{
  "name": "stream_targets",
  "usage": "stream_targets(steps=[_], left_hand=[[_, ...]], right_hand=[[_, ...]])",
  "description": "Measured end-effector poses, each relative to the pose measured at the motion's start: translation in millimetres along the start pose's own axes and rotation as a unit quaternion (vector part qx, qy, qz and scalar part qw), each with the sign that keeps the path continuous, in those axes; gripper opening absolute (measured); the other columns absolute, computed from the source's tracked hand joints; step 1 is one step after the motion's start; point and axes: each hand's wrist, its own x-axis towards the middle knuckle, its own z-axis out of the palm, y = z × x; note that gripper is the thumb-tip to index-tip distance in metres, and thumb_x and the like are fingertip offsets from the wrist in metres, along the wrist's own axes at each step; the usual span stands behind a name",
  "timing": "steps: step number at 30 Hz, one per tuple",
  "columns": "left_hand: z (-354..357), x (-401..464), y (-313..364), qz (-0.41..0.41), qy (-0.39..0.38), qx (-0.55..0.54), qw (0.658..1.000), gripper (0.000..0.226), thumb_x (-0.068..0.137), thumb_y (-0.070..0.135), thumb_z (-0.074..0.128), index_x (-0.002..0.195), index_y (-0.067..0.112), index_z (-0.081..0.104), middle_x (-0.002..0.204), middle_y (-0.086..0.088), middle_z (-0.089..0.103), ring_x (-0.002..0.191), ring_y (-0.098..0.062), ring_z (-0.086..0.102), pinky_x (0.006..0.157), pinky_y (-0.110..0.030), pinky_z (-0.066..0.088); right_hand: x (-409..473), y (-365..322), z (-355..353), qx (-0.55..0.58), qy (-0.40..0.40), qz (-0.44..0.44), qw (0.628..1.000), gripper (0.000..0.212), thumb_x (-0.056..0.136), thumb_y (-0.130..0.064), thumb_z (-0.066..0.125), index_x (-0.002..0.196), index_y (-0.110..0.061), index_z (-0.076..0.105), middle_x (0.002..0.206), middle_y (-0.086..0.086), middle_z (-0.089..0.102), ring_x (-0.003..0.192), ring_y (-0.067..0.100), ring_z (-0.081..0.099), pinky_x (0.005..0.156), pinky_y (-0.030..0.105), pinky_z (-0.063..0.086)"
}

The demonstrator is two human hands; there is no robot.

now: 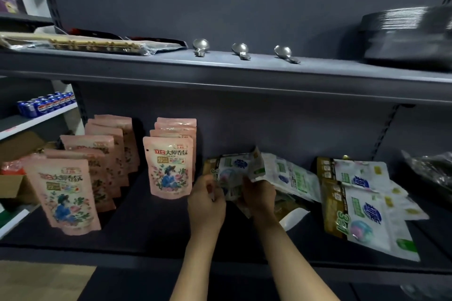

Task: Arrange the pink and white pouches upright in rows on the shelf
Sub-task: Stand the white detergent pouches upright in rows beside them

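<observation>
Both forearms enter from below. My left hand (207, 199) and right hand (259, 194) each grip one blurred white pouch (232, 173), its lower part hidden behind my fingers, on the dark shelf (146, 232). Pink pouches (171, 166) stand upright at left; more white pouches (362, 205) apparently lie slumped at right.
</observation>
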Motion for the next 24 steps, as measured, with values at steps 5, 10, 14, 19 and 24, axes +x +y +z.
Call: stream_targets(steps=[5,10,14,19,24], left_hand=[[5,21,-1,0.025,0.004,0.013,1.0,0.027,0.087,0.003,0.054,0.112,0.011,0.059,0.098,0.004,0.06,0.092,-0.013,0.058,0.079,-0.022,0.043],[14,34,-1,0.049,-0.01,0.014,0.999,0.022,0.087,0.004,0.058,0.108,0.009,0.059,0.098,-0.002,0.065,0.087,-0.013,0.061,0.074,-0.022,0.047],[17,43,-12,0.041,-0.049,0.034,0.997,0.021,0.086,0.008,0.06,0.106,0.014,0.06,0.106,-0.004,0.064,0.091,-0.012,0.061,0.081,-0.027,0.052],[22,43,-20,0.053,-0.066,0.009,0.996,0.017,0.086,0.004,0.058,0.102,0.008,0.062,0.106,-0.006,0.065,0.093,-0.016,0.063,0.075,-0.022,0.051],[24,51,-6,0.079,-0.075,-0.035,0.993,0.013,0.086,0.005,0.059,0.095,0.013,0.064,0.096,-0.003,0.067,0.083,-0.012,0.062,0.064,-0.005,0.041]], right_hand=[[7,-4,6,0.112,0.012,0.083,0.99,0.04,0.096,-0.031,0.048,0.097,0.004,0.067,0.105,0.021,0.069,0.1,0.033,0.063,0.083,0.033,0.048],[9,-6,2,0.095,0.018,0.061,0.993,0.039,0.098,-0.029,0.044,0.091,0.001,0.068,0.096,0.015,0.071,0.079,0.025,0.06,0.066,0.029,0.047],[12,1,-4,0.128,-0.023,0.04,0.991,0.029,0.092,-0.02,0.049,0.064,-0.017,0.055,0.079,0.013,0.069,0.072,0.028,0.065,0.075,0.039,0.058],[20,-6,-28,-0.034,0.033,-0.057,0.997,0.036,0.091,-0.017,0.046,0.055,-0.021,0.04,0.08,0.014,0.067,0.083,0.032,0.066,0.06,0.028,0.051],[33,-23,-53,0.017,0.157,-0.143,0.977,0.03,0.099,-0.015,0.041,0.083,0.006,0.056,0.085,0.028,0.065,0.075,0.039,0.06,0.052,0.031,0.027]])
